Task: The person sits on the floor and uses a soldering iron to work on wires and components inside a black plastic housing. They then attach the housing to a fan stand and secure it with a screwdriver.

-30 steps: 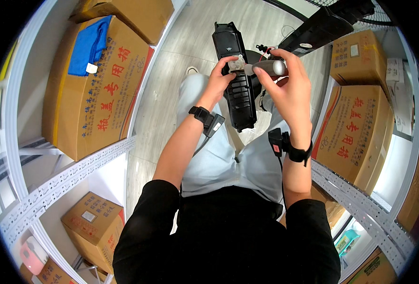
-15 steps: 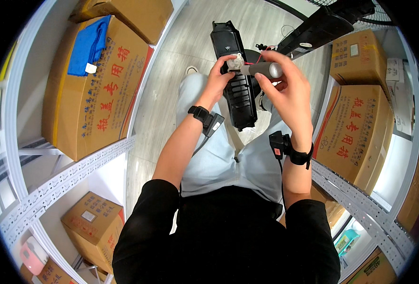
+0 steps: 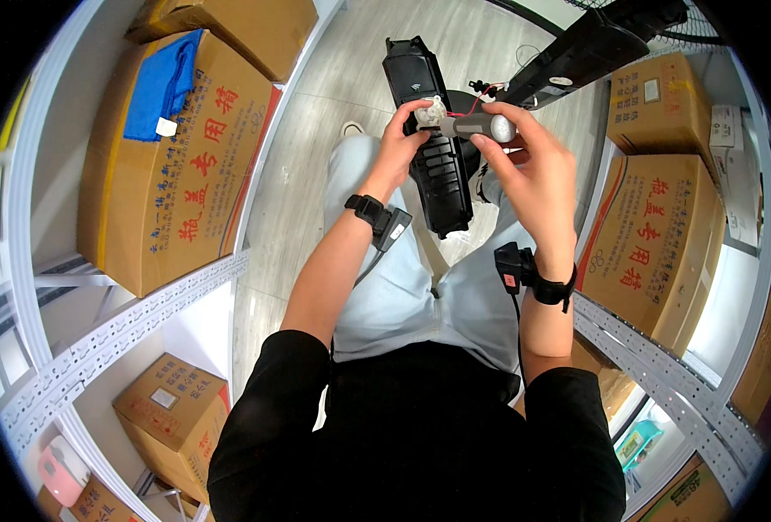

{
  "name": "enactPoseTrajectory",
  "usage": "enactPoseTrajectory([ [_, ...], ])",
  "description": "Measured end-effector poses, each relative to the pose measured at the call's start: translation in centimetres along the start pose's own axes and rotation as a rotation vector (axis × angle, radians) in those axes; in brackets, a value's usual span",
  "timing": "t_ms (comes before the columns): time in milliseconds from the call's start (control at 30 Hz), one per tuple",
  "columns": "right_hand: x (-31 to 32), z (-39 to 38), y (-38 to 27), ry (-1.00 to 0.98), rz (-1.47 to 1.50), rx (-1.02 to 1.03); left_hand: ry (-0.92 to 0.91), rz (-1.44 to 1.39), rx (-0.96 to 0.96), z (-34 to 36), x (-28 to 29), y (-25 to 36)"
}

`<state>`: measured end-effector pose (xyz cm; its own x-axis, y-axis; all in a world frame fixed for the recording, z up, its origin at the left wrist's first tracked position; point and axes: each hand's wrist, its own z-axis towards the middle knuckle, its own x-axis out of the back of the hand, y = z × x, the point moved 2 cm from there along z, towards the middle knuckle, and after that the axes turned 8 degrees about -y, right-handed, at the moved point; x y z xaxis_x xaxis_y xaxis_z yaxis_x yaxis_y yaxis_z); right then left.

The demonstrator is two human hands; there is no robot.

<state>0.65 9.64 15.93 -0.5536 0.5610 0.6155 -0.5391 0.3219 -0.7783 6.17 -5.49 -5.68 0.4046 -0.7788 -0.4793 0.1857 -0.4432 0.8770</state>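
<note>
In the upper centre of the frame, my left hand [image 3: 389, 158] is pinching the whitish plastic part [image 3: 432, 111], seemingly steadying it against the black housing [image 3: 443, 178]. My right hand [image 3: 538, 165] is pinching the grey-handled tool [image 3: 490, 128], which is lying sideways, probably for aiming its far end leftward at the part.
</note>
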Motion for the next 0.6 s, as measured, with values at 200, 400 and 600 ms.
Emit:
enactPoseTrajectory([
  [200, -0.19, 0.74, 0.66, 0.095, -0.136, -0.078, -0.014, 0.072, 0.006, -0.35, -0.30, 0.41],
  [400, -0.28, 0.10, 0.29, 0.017, -0.014, 0.066, 0.004, 0.021, 0.009, -0.12, -0.04, 0.30],
  [600, -0.56, 0.69, 0.55, 0.066, -0.143, -0.086, -0.006, 0.054, 0.019, -0.41, -0.29, 0.48],
])
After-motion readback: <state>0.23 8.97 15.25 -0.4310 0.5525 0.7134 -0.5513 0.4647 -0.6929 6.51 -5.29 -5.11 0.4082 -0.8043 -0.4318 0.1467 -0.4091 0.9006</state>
